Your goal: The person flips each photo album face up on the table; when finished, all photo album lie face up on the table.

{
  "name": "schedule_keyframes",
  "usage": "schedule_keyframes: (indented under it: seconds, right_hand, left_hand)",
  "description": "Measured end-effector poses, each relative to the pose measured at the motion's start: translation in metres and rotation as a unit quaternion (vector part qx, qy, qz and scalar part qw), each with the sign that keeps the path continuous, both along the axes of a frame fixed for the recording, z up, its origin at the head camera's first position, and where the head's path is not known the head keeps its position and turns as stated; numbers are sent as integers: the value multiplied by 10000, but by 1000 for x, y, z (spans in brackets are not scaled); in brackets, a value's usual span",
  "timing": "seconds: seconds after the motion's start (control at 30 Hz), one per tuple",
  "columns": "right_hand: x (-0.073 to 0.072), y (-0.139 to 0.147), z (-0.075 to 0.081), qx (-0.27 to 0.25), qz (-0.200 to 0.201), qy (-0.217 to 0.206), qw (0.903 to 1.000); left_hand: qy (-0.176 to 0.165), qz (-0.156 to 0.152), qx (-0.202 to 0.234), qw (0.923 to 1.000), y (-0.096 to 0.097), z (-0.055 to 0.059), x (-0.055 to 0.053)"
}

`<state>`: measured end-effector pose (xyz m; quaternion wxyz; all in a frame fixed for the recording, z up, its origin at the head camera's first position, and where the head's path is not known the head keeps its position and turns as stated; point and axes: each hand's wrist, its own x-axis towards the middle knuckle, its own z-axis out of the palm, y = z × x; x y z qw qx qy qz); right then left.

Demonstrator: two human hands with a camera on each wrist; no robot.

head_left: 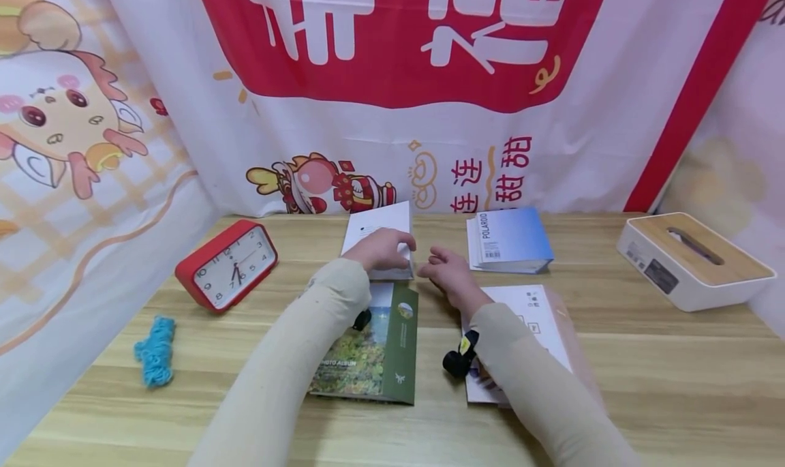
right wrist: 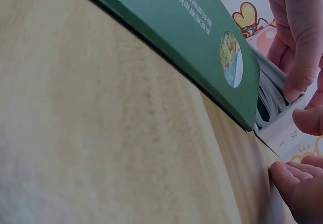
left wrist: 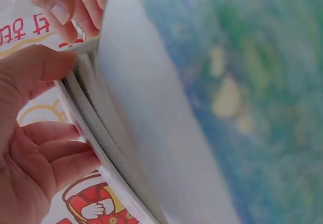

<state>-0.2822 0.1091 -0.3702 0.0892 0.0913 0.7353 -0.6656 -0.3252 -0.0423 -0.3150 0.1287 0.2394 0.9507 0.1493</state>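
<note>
A photo album [head_left: 398, 348] with a green strip and a landscape picture lies in front of me in the head view. Behind it a white panel [head_left: 380, 221] stands up; the right wrist view has pages [right wrist: 270, 100] between green cover and white panel. My left hand [head_left: 383, 249] pinches the panel's edge, thumb [left wrist: 58, 62] at the page side and other fingers on the outside. Close to the panel's corner is my right hand [head_left: 450, 276], fingers loosely bent and holding nothing. Blurred blue-green artwork [left wrist: 252, 82] fills much of the left wrist view.
On the left are a red alarm clock [head_left: 229, 266] and a blue yarn bundle [head_left: 156, 351]. A blue Polaroid album [head_left: 515, 238] stands at back right, a white printed packet [head_left: 512, 300] under my right forearm. A wood-topped tissue box [head_left: 693, 259] is far right.
</note>
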Motion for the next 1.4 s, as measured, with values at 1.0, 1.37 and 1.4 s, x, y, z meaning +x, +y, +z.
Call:
schedule_keyframes:
  seconds: [1.0,1.37,1.4]
  right_hand:
    - [-6,-5,24,-888,-591,754,9914]
    - [-6,-9,34,-1510,-650,1264,9783]
    - [-6,-10,35,-1498,-644,1299,9780]
  left_hand:
    - [175,910,2492,9640,-7,13,2]
    - [-283,1364,4321,8910,-17,6,14]
    - [-296,1397,4462,8835,-18,5,15]
